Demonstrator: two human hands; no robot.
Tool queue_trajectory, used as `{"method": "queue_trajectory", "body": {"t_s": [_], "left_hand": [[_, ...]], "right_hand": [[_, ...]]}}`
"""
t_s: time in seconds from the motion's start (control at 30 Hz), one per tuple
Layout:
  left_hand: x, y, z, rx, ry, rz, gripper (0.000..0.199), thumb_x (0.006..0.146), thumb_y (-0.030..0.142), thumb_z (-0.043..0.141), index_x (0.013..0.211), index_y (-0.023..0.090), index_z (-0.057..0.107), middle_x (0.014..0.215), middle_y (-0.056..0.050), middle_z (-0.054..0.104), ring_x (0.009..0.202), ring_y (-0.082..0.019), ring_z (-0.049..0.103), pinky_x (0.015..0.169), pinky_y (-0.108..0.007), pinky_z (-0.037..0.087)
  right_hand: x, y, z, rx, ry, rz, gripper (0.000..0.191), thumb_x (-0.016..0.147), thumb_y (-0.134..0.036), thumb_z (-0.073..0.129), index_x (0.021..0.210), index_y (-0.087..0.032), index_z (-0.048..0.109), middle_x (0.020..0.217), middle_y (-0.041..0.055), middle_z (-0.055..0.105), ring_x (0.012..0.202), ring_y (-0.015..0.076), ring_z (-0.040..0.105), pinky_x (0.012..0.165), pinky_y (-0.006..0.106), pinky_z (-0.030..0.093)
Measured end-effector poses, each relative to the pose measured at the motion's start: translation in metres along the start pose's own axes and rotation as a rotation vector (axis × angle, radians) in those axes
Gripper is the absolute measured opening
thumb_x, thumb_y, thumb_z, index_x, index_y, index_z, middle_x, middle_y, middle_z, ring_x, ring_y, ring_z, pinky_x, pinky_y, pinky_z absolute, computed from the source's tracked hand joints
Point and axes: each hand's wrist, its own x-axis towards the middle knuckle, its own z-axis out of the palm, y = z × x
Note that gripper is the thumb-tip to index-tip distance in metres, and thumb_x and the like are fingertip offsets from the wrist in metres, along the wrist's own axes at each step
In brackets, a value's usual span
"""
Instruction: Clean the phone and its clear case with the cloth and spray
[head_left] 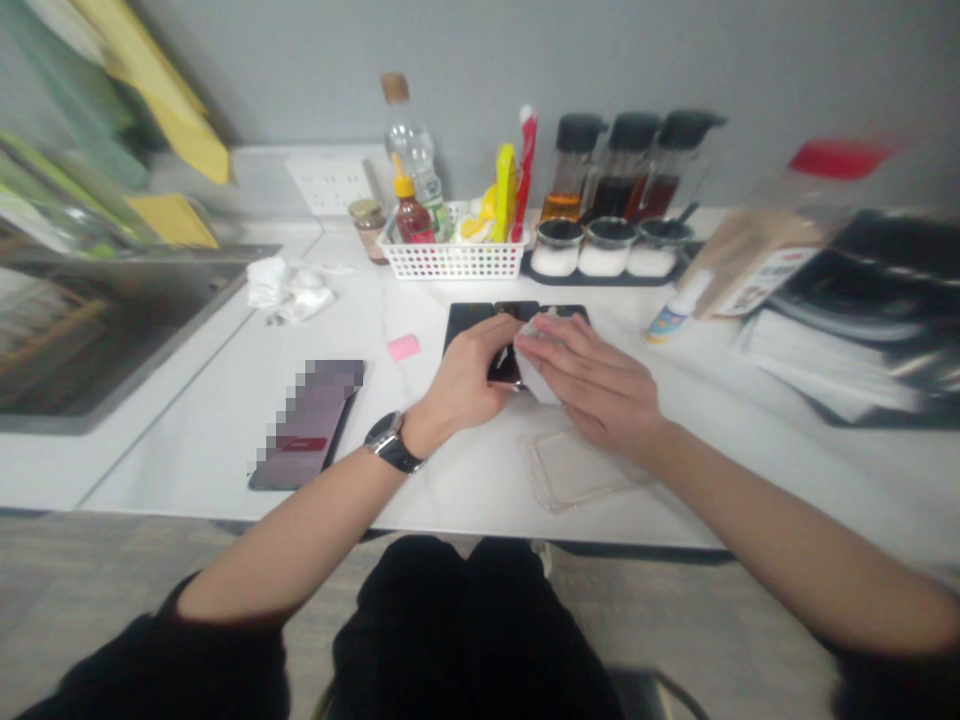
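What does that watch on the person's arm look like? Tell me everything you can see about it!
The wristwatch is on the person's left wrist, just behind the left hand. It has a round, shiny case that looks like silver metal and a black strap, maybe leather or rubber, wrapped around the wrist. The watch face is tilted and too small to read, so its numbers and hands can't be seen. It seems to touch only the wrist, and it is above the white table top.

Dark smartphone, white cloth pressed against it
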Motion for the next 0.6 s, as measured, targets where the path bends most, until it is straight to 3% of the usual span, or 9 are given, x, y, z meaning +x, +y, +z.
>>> {"method": "queue_trajectory", "body": {"t_s": [0.1, 0.3, 0.5, 0.6], "left_hand": [[0.000, -0.001, 0.001, -0.044, -0.030, -0.033, 0.019, 0.088, 0.022, 0.061, 0.105, 0.020, 0.068, 0.107, -0.010, 0.075, 0.098, -0.026, 0.071, 0.086, -0.042, 0.057], [0.001, 0.001, -0.002, 0.059, -0.014, -0.002, 0.021, 0.086, 0.022, 0.061, 0.105, 0.019, 0.066, 0.104, -0.009, 0.075, 0.095, -0.026, 0.070, 0.084, -0.042, 0.056], [0.000, 0.002, 0.000, -0.024, -0.057, -0.042, 0.023, 0.083, 0.019, 0.060, 0.104, 0.018, 0.069, 0.102, -0.010, 0.075, 0.095, -0.026, 0.070, 0.084, -0.041, 0.056], [0.000, 0.001, 0.000, 0.017, -0.035, -0.037, 0.020, 0.085, 0.021, 0.060, 0.103, 0.018, 0.068, 0.099, -0.009, 0.074, 0.091, -0.025, 0.069, 0.081, -0.041, 0.055]], "right_hand": [[0.000, -0.002, 0.000, 0.001, -0.083, -0.021, 0.067, 0.106, -0.008, 0.055, 0.168, -0.031, 0.040, 0.153, 0.0035, 0.068, 0.151, 0.0220, 0.056, 0.131, 0.048, 0.046], [-0.001, 0.008, -0.002, -0.022, 0.107, 0.066, 0.060, 0.108, -0.009, 0.050, 0.162, -0.034, 0.051, 0.153, 0.0024, 0.068, 0.146, 0.0267, 0.062, 0.122, 0.054, 0.057], [-0.006, 0.002, -0.002, 0.003, -0.152, 0.007, 0.065, 0.108, -0.012, 0.055, 0.167, -0.036, 0.042, 0.157, -0.0019, 0.063, 0.149, 0.0209, 0.059, 0.130, 0.048, 0.049], [-0.004, 0.009, -0.003, 0.002, -0.032, 0.042, 0.068, 0.107, -0.007, 0.055, 0.166, -0.038, 0.043, 0.157, -0.0018, 0.064, 0.147, 0.0220, 0.061, 0.127, 0.049, 0.052]]}}
